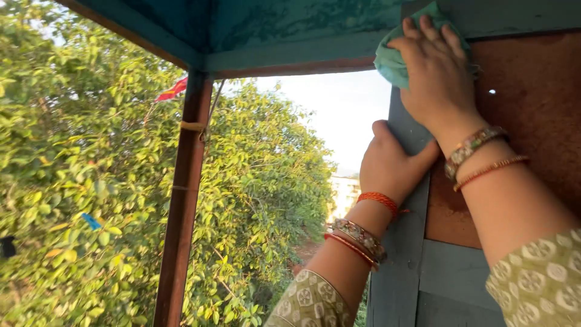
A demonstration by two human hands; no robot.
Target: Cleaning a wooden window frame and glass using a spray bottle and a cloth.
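Observation:
My right hand (pixel 437 72) is raised high and presses a crumpled light green cloth (pixel 392 63) against the top of a grey-blue shutter frame (pixel 404 266). The cloth shows only at the hand's left and above the fingers. Just below, my left hand (pixel 390 165) grips the frame's left edge, thumb on its front face. Bangles and red thread bands sit on both wrists. A brown board panel (pixel 535 103) fills the shutter behind my right forearm.
A teal painted beam (pixel 290 51) runs overhead. A reddish-brown upright post (pixel 184 200) divides the open window. Dense green trees (pixel 85 181) fill the outside, with a pale building (pixel 344 194) far off and a red cloth (pixel 171 91) hanging near the post top.

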